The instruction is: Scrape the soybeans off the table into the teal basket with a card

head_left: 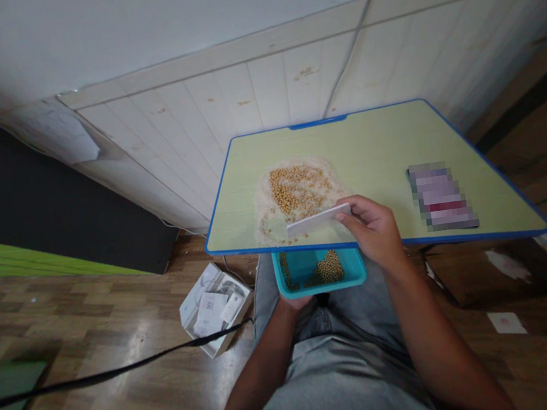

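My right hand pinches one end of a flat white card, held edge-down at the table's near side. The card stands just in front of a spread of pale grains like rice with round yellow beans like soybeans mixed in. Below the table edge, over my lap, is a teal plastic tray with a heap of the same beans inside. My left hand grips the tray from beneath its near left corner; most of its fingers are hidden under it.
The small table has a yellow-green top and a blue rim. A phone lies on its right side. An open white box with papers sits on the wooden floor at left. A black strap crosses the lower left. Cardboard is at right.
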`<state>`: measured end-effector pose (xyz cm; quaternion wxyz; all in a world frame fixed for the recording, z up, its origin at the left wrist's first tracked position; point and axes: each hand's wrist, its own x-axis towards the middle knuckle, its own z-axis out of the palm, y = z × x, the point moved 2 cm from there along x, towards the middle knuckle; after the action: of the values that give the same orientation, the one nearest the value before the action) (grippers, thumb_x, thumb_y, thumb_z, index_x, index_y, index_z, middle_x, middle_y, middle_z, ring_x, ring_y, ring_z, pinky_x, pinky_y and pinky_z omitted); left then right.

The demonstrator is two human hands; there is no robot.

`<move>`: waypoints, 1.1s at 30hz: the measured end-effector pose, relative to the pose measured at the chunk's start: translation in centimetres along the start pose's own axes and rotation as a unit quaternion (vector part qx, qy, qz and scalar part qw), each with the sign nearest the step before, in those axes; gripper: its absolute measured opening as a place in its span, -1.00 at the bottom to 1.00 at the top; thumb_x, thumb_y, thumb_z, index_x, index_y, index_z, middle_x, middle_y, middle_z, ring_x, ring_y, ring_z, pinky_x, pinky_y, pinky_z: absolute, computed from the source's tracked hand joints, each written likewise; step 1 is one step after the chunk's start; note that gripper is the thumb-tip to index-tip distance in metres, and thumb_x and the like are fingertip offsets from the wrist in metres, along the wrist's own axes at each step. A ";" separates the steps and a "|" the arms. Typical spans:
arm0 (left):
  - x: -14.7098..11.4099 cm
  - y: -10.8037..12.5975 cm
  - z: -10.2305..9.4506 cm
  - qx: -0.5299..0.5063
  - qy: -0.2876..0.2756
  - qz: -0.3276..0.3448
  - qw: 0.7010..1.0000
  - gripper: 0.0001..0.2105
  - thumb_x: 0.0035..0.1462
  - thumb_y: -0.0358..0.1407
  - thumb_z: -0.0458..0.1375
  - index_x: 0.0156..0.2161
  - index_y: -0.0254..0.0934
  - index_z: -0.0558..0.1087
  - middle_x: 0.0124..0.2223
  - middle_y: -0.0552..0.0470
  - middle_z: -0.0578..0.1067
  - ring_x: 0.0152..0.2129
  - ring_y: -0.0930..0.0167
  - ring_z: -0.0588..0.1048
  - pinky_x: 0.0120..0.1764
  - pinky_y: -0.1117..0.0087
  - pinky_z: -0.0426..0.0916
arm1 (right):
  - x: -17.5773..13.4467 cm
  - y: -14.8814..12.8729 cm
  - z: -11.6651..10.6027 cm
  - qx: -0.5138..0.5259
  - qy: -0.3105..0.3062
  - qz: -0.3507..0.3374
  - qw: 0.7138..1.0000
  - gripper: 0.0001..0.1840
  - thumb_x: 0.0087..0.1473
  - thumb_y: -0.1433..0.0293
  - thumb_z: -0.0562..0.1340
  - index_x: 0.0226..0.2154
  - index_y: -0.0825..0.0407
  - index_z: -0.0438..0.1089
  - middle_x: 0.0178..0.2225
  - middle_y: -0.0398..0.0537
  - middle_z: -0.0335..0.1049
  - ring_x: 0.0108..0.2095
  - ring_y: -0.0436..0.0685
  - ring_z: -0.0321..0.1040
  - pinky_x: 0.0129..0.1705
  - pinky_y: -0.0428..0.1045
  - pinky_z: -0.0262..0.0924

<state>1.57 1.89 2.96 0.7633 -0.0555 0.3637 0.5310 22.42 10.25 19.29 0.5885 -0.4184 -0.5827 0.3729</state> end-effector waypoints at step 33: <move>1.4 0.0 -0.6 -0.015 -0.076 0.008 0.997 -0.32 0.79 0.05 -0.13 0.48 -0.21 0.74 0.43 -0.15 0.85 0.66 0.06 0.57 0.82 -0.06 0.23 | -2.3 -0.6 1.6 -0.012 0.055 0.021 0.998 -0.70 0.27 0.05 0.63 -0.15 -0.09 0.88 -0.23 -0.03 0.91 -0.22 0.31 0.87 -0.05 0.16 0.77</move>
<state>1.53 2.72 1.69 0.7838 -0.0235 0.2968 0.5450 20.65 8.04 18.95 0.6063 -0.4577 -0.5452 0.3545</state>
